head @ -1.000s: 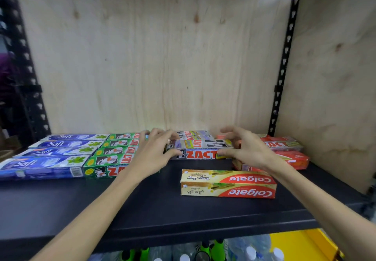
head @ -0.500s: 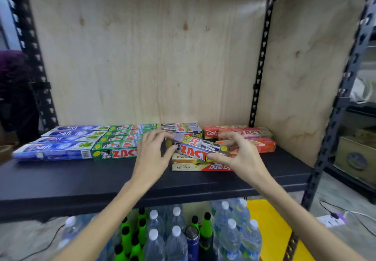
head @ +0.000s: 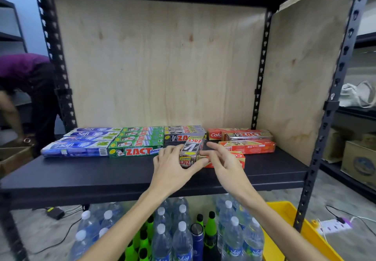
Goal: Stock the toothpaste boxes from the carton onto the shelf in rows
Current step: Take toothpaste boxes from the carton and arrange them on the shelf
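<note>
**Grey ZACT Box Held Over Shelf Front**

The grey ZACT box [head: 192, 151] sits endwise above the black shelf [head: 101, 176], near end pinched in the left hand [head: 173, 167]. The right hand [head: 222, 161] touches that end, its grip loose, fingers extended. Behind it lie grey ZACT boxes [head: 181, 133]; leftward, green ZACT boxes [head: 138, 142]; rightward, red boxes [head: 247, 140].

Four blue Safi boxes [head: 81, 140], four green Zact boxes [head: 138, 140].
</note>
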